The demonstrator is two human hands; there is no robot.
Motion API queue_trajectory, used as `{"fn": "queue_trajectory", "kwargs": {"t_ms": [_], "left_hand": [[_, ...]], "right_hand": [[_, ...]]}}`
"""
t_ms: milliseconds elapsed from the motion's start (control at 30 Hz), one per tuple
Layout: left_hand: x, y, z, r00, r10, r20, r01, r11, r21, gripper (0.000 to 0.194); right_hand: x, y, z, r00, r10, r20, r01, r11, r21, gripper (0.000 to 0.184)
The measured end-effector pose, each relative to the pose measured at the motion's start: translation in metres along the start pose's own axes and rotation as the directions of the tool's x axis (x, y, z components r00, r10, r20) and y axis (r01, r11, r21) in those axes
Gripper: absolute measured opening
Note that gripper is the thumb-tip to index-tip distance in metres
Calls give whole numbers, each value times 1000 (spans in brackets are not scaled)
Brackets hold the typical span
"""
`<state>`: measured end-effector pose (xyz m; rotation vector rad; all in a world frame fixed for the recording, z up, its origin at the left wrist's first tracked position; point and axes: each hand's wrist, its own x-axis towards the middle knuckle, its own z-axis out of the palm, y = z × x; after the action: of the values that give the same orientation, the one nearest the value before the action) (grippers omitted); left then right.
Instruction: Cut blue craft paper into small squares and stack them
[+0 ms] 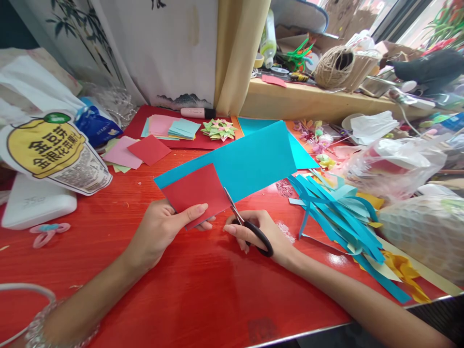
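Observation:
My left hand [172,222] pinches a red paper square [197,195] together with a long blue sheet [250,164], thumb on top and fingers beneath. The red square lies over the near left end of the blue sheet. In my right hand [257,227] are black-handled scissors [266,246], their blades at the right edge of the red square and touching the blue sheet. Part of the blades is hidden by the paper. Both sheets are held above the red table [188,295].
Blue paper strips [337,217] lie heaped at the right. Farther back are pastel squares [183,128], a folded paper ring [218,129] and a marker [197,113]. At the left stand a white power bank [38,200] and a yellow-labelled package [54,150]. Twine [333,67] sits on the ledge.

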<state>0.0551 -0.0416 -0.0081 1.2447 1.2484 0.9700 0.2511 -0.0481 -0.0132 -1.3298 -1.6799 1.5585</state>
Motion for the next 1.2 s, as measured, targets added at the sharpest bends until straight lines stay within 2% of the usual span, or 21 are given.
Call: {"fn": "queue_trajectory", "kwargs": {"t_ms": [433, 800, 1033, 1200], "left_hand": [[2, 2, -2, 999, -22, 49, 22, 1000, -9, 20], [5, 6, -7, 988, -83, 129, 80, 996, 29, 30], [3, 7, -3, 990, -46, 133, 45, 999, 17, 28], [4, 7, -4, 989, -59, 138, 55, 998, 36, 28]], "right_hand": [[1, 8, 4, 998, -53, -25, 54, 998, 24, 36], [2, 4, 5, 999, -9, -35, 9, 1000, 23, 35], [0, -1, 5, 1000, 5, -16, -5, 999, 36, 28], [1, -1, 6, 999, 3, -36, -1, 1000, 31, 34]]}}
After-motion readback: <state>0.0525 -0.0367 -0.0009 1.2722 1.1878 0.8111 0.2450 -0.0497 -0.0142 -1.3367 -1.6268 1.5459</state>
